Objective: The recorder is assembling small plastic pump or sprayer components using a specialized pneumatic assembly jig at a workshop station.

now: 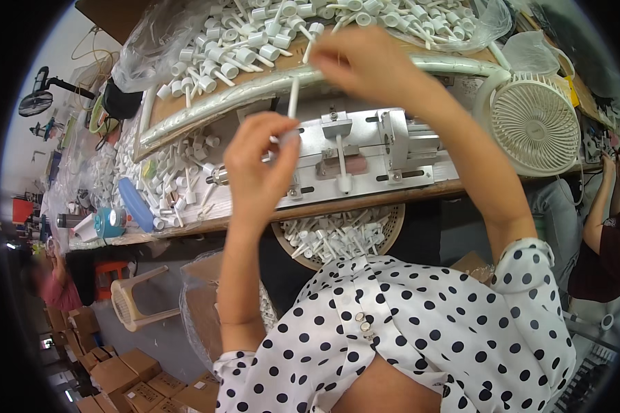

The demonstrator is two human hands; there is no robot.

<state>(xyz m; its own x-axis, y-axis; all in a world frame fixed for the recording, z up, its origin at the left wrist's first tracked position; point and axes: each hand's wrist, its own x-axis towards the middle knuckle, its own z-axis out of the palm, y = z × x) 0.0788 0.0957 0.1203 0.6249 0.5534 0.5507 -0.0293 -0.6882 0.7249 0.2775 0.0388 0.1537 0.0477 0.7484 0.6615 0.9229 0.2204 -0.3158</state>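
In front of me my left hand (260, 162) is closed on a white stemmed cap, its thin stem (294, 98) pointing up past the fingertips. Farther off and to the right, my right hand (365, 63) reaches over the padded edge by the heap of white stemmed caps (224, 56). Its fingers are bent and pressed together, and whatever they hold is hidden. Between my forearms sits a silver metal fixture (379, 155) with a clamp and rods. Another white stemmed piece (343, 165) lies across its middle, touched by neither hand.
A white fan (533, 125) stands at the right. Below the bench edge sits a round basket (277, 237) of white pieces. More caps, a blue curved piece (135, 204) and a teal container (109, 222) lie left. A stool (148, 296) and cartons (124, 372) are on the floor; other people sit at both sides.
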